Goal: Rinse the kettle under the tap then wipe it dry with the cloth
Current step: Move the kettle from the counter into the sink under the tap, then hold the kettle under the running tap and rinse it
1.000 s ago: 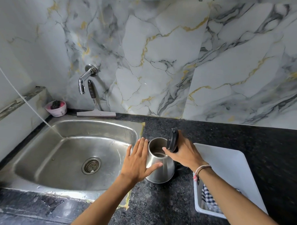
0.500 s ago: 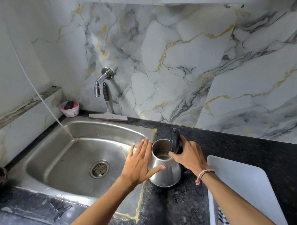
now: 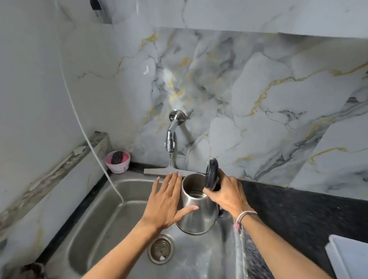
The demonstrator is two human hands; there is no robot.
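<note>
A steel kettle (image 3: 198, 213) with its black lid (image 3: 211, 173) flipped up hangs in the air over the steel sink (image 3: 105, 216). My right hand (image 3: 225, 195) grips its black handle just behind the lid. My left hand (image 3: 166, 203) lies flat against the kettle's left side, fingers spread, thumb across the metal. The chrome tap (image 3: 171, 134) sticks out of the marble wall above and behind the kettle; no water runs from it. The cloth is not visible.
The drain (image 3: 161, 248) lies below the kettle. A pink bowl with a dark scrubber (image 3: 117, 161) and a squeegee (image 3: 161, 171) sit at the sink's back rim. Black granite counter (image 3: 301, 218) runs to the right, with a white plastic basket (image 3: 350, 262) at the edge. A white cord (image 3: 79, 114) hangs into the sink.
The kettle has been lifted off the counter and carried left over the sink basin, both hands staying on it. The view has shifted left, so the basket is mostly out of frame.
</note>
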